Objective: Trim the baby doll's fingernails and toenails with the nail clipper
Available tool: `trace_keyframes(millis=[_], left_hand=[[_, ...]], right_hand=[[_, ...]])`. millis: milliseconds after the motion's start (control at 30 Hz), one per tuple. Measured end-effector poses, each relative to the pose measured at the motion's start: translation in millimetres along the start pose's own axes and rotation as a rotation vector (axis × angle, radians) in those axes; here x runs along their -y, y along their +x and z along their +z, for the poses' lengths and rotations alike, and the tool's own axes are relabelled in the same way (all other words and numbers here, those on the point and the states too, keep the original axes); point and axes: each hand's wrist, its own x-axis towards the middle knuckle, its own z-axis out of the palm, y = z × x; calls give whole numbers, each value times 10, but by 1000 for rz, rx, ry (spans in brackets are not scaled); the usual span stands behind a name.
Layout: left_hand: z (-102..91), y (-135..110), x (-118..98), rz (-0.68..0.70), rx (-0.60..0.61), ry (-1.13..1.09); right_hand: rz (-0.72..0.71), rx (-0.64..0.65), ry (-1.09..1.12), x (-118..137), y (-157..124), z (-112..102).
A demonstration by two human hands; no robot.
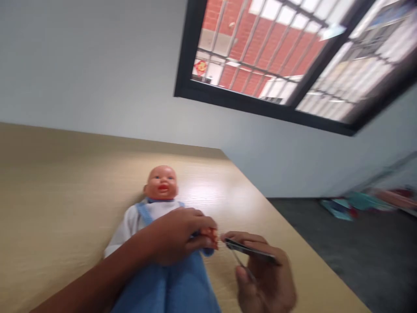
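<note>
Well, the left hand (174,239) is closed on the arm end of a plastic baby doll (159,187) (this part is blurred), which lies on a grainy wooden table (65,195); at three o'clock, the right hand (265,274) pinches flat metal nail clippers (250,252).

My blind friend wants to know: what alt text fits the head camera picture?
A person's left hand holds a small red-orange part of a baby doll lying on a wooden table; the right hand holds what look like metal nail clippers beside it. Above is a barred window.
</note>
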Motion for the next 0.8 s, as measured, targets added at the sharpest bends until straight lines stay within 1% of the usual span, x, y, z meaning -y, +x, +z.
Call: trace_keyframes(millis=[33,100,233,400,500,700,800], left_hand=[[-5,-7,33,-19,-13,5],[-30,-44,70,-30,-3,-5],[-40,-90,44,-70,9,-33],[-22,-70,26,-88,10,-61],[-25,-61,30,-82,13,-67],[-27,-59,37,-74,14,-71],[-25,-59,42,-59,10,-73]], right_hand=[[-35,14,-46,-12,18,-20],[-105,39,-101,-13,35,14],[-201,26,-179,29,31,124],[-305,8,-309,46,50,147],[-344,9,-387,61,60,147],[-356,111,-478,89,45,138],[-357,121,-507,94,42,151]])
